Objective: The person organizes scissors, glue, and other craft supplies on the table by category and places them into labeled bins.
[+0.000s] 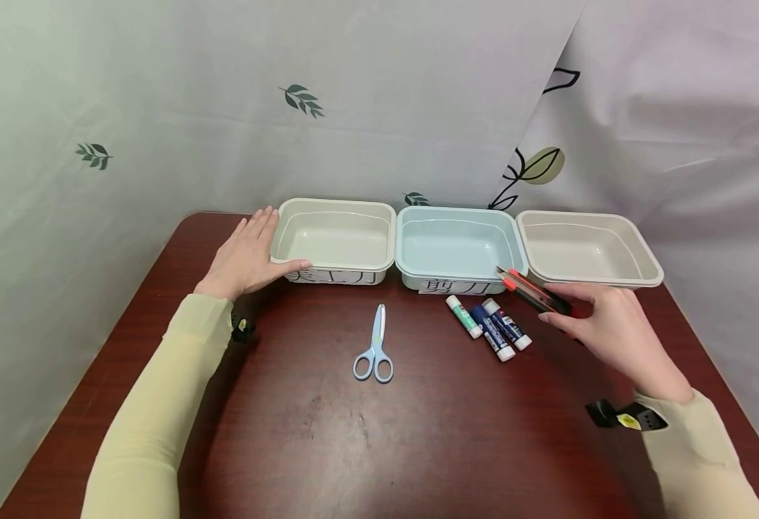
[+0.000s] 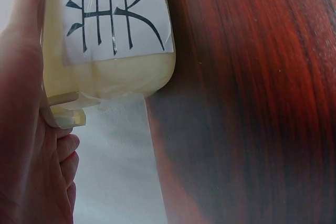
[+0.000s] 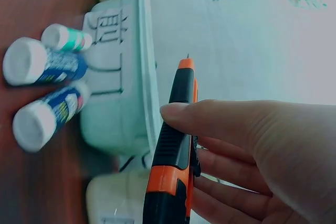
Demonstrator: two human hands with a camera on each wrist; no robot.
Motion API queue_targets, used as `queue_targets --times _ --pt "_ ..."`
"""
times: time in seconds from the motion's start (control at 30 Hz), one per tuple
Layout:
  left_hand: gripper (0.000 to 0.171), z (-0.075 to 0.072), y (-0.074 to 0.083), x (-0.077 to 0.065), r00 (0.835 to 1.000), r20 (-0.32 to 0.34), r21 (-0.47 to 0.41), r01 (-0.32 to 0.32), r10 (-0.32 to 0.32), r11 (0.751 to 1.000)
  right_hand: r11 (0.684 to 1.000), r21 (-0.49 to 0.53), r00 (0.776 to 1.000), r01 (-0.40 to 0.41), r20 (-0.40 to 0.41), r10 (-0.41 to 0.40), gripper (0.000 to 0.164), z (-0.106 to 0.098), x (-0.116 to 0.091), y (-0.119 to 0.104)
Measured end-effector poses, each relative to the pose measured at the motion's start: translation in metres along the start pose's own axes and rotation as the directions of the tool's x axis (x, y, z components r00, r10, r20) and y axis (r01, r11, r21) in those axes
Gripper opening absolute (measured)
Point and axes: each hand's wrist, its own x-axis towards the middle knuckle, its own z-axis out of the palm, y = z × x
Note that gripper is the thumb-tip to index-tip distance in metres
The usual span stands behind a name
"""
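My right hand (image 1: 619, 328) pinches a black and orange utility knife (image 1: 535, 292) between thumb and fingers. In the head view the knife's tip overlaps the front right rim of the light blue bin (image 1: 460, 272). The right wrist view shows the thumb flat along the black body of the knife (image 3: 175, 142). At the far left, my left hand (image 1: 243, 256) rests on the corner of a cream bin (image 1: 334, 272), with straight fingers along its left side and the thumb over the front rim. This bin's paper label (image 2: 118, 17) bears a large black character.
A third, beige bin (image 1: 589, 279) stands at the right end of the row. Before the blue bin lie a green glue stick (image 1: 464, 317) and two blue glue sticks (image 1: 492, 333). Blue-handled scissors (image 1: 375, 346) lie mid-table. A pale patterned sheet (image 1: 353, 108) hangs behind.
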Motion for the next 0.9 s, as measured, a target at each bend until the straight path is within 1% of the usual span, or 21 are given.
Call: queue_targets --times 0.27,0.37,0.5,0.6,0.73,0.9 --pt "0.121 0.000 -0.001 -0.001 1.000 0.001 0.001 0.005 -0.005 1.000 0.996 0.085 1.000 0.023 -0.007 -0.022 0.041 0.011 0.026 -0.020" --pt "0.121 0.000 -0.001 -0.002 1.000 0.002 -0.003 0.005 -0.005 1.000 0.993 0.111 0.999 0.038 -0.021 -0.036 0.041 0.015 0.036 -0.027" --pt "0.121 -0.001 -0.001 -0.002 1.000 0.000 0.001 0.006 -0.006 1.000 0.988 0.150 0.999 0.041 -0.038 -0.036 0.041 0.021 0.048 -0.036" --pt "0.121 -0.001 -0.001 -0.001 1.000 -0.003 0.007 0.005 -0.005 1.000 0.980 0.194 0.999 0.038 -0.036 -0.032 0.041 0.028 0.056 -0.043" --pt "0.121 0.000 -0.001 -0.001 1.000 -0.006 0.008 0.005 -0.005 1.000 0.970 0.239 0.999 0.045 -0.018 -0.041 0.040 0.038 0.068 -0.051" --pt "0.121 0.000 0.000 -0.001 1.000 -0.009 0.008 0.005 -0.005 1.000 0.959 0.278 0.997 0.058 0.030 -0.069 0.042 0.049 0.085 -0.064"
